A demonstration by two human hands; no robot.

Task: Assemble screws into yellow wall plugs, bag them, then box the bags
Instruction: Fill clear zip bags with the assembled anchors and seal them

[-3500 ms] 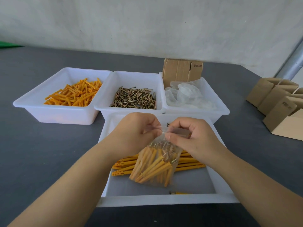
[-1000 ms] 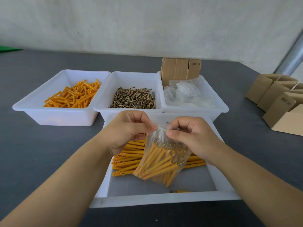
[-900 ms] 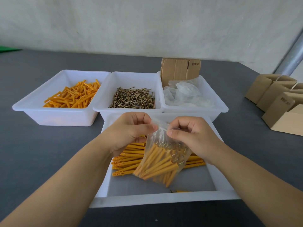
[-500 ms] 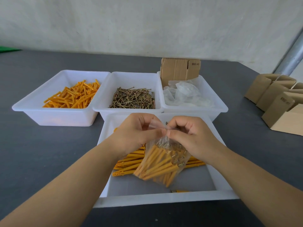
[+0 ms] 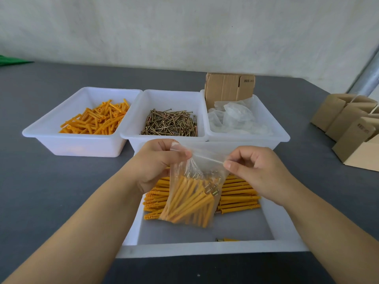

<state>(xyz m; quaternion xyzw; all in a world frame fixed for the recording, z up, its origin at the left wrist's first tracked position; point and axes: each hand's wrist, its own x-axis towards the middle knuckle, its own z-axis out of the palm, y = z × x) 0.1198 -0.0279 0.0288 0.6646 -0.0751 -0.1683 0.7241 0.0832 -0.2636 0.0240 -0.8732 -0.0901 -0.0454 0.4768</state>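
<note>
Pinching the top-left corner of the clear bag (image 5: 193, 193), the left hand (image 5: 158, 162) has its thumb and curled fingers closed on the plastic at the zip line. Between the two pinches the bag's mouth is now stretched taut, where half a second ago the fingertips met at its middle; the hands have drawn apart along the strip. I judge that the seal has just been pressed or run shut across its width, so the bagging step for this batch is about done and boxing comes next. Below the grip the bag hangs free, filled with yellow plugs that have screw heads showing at their upper ends, above the near tray (image 5: 211, 248). Under and behind it in that tray lie more assembled plugs (image 5: 239, 198), not yet bagged. At the right end of the strip the right hand (image 5: 256, 169) pinches the other corner between thumb and forefinger. Beyond the grip stand the tray of loose plugs (image 5: 96, 120), the tray of screws (image 5: 171, 125) and the tray of empty bags (image 5: 235, 117); far right of the grip wait the cardboard boxes (image 5: 352, 124)
</note>
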